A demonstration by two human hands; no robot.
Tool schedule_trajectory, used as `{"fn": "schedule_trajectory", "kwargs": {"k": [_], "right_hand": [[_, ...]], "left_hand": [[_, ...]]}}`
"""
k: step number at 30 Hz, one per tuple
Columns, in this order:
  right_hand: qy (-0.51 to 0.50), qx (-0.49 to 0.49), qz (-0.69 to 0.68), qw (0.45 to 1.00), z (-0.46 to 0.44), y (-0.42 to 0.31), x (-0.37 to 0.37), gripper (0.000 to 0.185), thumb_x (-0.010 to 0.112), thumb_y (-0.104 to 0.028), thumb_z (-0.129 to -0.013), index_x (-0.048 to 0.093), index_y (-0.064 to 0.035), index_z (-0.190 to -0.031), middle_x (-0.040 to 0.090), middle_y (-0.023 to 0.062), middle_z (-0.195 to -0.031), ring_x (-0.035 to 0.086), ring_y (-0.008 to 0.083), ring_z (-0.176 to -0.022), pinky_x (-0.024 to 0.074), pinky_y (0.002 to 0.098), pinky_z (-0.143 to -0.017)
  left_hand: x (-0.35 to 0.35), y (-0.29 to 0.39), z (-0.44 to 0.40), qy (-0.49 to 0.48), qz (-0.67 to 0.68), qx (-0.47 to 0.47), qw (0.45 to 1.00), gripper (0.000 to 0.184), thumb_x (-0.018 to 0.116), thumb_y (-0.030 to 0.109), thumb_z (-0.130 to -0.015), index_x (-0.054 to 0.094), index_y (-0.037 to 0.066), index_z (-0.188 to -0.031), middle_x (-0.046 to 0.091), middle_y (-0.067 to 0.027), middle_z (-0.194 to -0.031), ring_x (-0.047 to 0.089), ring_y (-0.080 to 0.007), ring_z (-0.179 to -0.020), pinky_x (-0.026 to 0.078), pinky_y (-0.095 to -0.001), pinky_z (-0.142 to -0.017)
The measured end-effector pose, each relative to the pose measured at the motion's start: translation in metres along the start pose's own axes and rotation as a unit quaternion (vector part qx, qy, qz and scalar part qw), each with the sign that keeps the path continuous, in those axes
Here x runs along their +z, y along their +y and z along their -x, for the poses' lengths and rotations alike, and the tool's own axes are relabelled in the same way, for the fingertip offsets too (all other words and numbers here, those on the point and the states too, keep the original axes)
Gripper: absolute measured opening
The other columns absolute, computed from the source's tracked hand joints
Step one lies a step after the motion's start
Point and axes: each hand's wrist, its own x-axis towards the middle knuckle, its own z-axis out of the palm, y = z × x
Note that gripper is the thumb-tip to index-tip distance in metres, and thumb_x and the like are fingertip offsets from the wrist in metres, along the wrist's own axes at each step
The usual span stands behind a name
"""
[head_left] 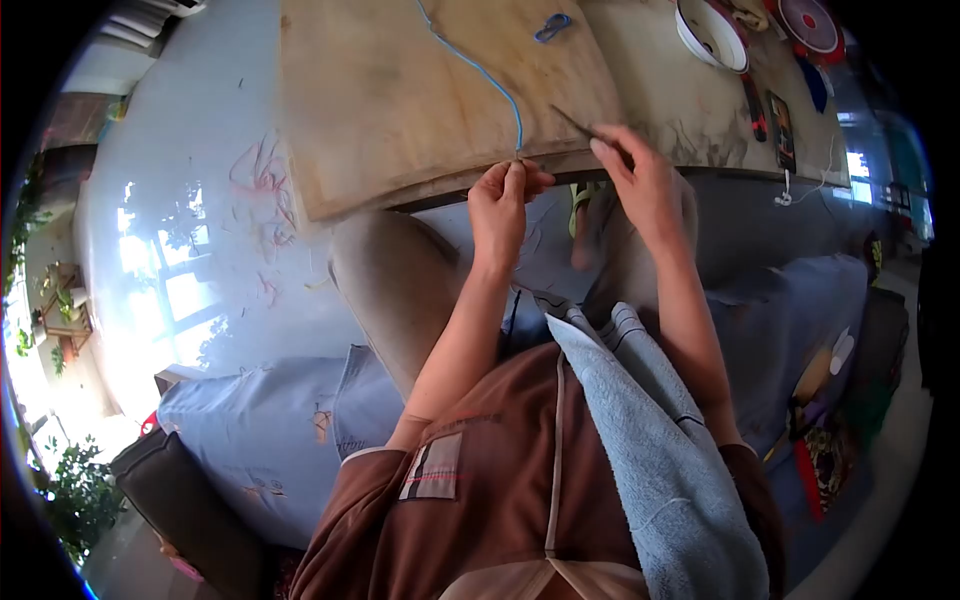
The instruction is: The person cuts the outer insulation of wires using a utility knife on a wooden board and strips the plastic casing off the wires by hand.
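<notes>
Pale blue towel (655, 460) drapes over the brown shirt (490, 510). Thin, bright blue and gently curved, the cord (483, 70) crosses the wooden table (390, 110) from the far side to the near edge, where the left hand (497, 208) pinches it between fingertips. Further right, the right hand (648, 190) grips a slim dark tool (572, 121).

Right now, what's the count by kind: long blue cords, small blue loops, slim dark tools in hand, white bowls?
Long blue cord, at the left hand: 1
Small blue loop: 1
Slim dark tool, in the right hand: 1
White bowl: 1
Total: 4
</notes>
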Motion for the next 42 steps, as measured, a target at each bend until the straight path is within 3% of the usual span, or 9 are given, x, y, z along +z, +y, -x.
{"fn": "schedule_trajectory", "kwargs": {"k": [3,10,13,15,24,27,33,39,42], "right_hand": [[0.147,-0.120,0.089,0.978,-0.031,-0.014,0.011,0.018,0.066,-0.023,-0.076,0.063,-0.0180,-0.092,0.060,0.0009,-0.086,0.057,0.0219,-0.085,0.0461,0.0327,-0.070],[0.222,-0.264,0.190,0.919,-0.068,-0.016,0.049,0.018,0.067,-0.020,-0.073,0.064,-0.0171,-0.090,0.057,0.0014,-0.089,0.055,0.0213,-0.086,0.0445,0.0327,-0.071],[0.164,-0.193,0.093,0.963,-0.037,-0.031,0.042,0.017,0.067,-0.022,-0.074,0.064,-0.0156,-0.089,0.058,0.0024,-0.083,0.057,0.0230,-0.078,0.0456,0.0345,-0.065],[-0.016,-0.040,-0.001,0.999,-0.020,-0.043,0.041,0.021,0.066,-0.028,-0.077,0.063,-0.0077,-0.081,0.061,0.0064,-0.070,0.060,0.0246,-0.063,0.0466,0.0346,-0.056],[-0.210,0.045,-0.278,0.936,-0.025,-0.024,0.050,0.028,0.061,-0.026,-0.084,0.059,0.0010,-0.075,0.060,0.0078,-0.061,0.053,0.0100,-0.055,0.0434,0.0257,-0.054],[-0.243,0.051,-0.324,0.913,-0.024,-0.026,0.039,0.022,0.059,-0.023,-0.084,0.059,-0.0009,-0.080,0.058,0.0089,-0.062,0.052,0.0127,-0.055,0.0433,0.0264,-0.055],[-0.068,-0.189,0.054,0.978,-0.025,-0.034,0.033,0.012,0.056,-0.018,-0.084,0.058,-0.0069,-0.080,0.057,0.0115,-0.068,0.051,0.0190,-0.055,0.0409,0.0298,-0.053],[-0.219,-0.053,-0.288,0.931,-0.037,-0.005,0.046,0.012,0.055,-0.017,-0.084,0.058,-0.0058,-0.082,0.056,0.0119,-0.065,0.052,0.0202,-0.058,0.0408,0.0292,-0.055],[-0.238,-0.031,-0.145,0.960,-0.039,-0.018,0.038,0.012,0.057,-0.019,-0.083,0.059,-0.0069,-0.083,0.060,0.0087,-0.072,0.054,0.0211,-0.063,0.0418,0.0281,-0.061]], "left_hand": [[-0.003,0.010,-0.004,-0.005,0.003,0.007,1.000,0.026,0.046,0.021,-0.092,0.060,-0.001,-0.092,0.066,-0.0095,-0.079,0.060,-0.0113,-0.072,0.045,-0.0228,-0.069],[-0.004,0.019,0.007,0.007,0.020,0.022,1.000,0.026,0.045,0.019,-0.093,0.060,-0.002,-0.091,0.066,-0.0106,-0.077,0.061,-0.0116,-0.072,0.047,-0.0234,-0.069],[-0.006,0.015,0.005,0.012,-0.012,0.039,0.999,0.027,0.045,0.018,-0.093,0.060,-0.004,-0.090,0.066,-0.0092,-0.075,0.060,-0.0109,-0.070,0.047,-0.0237,-0.067],[-0.005,0.011,0.005,0.009,-0.045,0.049,0.998,0.026,0.045,0.017,-0.093,0.059,-0.005,-0.092,0.066,-0.0092,-0.076,0.060,-0.0114,-0.070,0.048,-0.0240,-0.067],[-0.010,0.018,0.010,-0.022,-0.131,0.065,0.989,0.025,0.045,0.016,-0.092,0.059,-0.004,-0.093,0.067,-0.0094,-0.076,0.064,-0.0131,-0.072,0.049,-0.0262,-0.068],[-0.012,0.025,0.011,-0.059,-0.138,0.042,0.988,0.025,0.043,0.016,-0.094,0.058,-0.005,-0.094,0.065,-0.0090,-0.077,0.062,-0.0127,-0.073,0.049,-0.0248,-0.070],[-0.019,0.023,0.007,-0.060,-0.153,0.019,0.986,0.024,0.042,0.018,-0.092,0.058,0.000,-0.088,0.066,-0.0072,-0.076,0.060,-0.0105,-0.068,0.045,-0.0230,-0.064],[-0.021,0.021,0.010,-0.059,-0.129,-0.024,0.990,0.023,0.043,0.018,-0.092,0.058,0.001,-0.089,0.066,-0.0070,-0.077,0.059,-0.0096,-0.068,0.044,-0.0220,-0.064],[-0.018,0.018,0.011,-0.046,-0.078,-0.031,0.995,0.024,0.043,0.018,-0.093,0.058,0.000,-0.091,0.067,-0.0076,-0.078,0.058,-0.0100,-0.068,0.045,-0.0231,-0.064]]}}
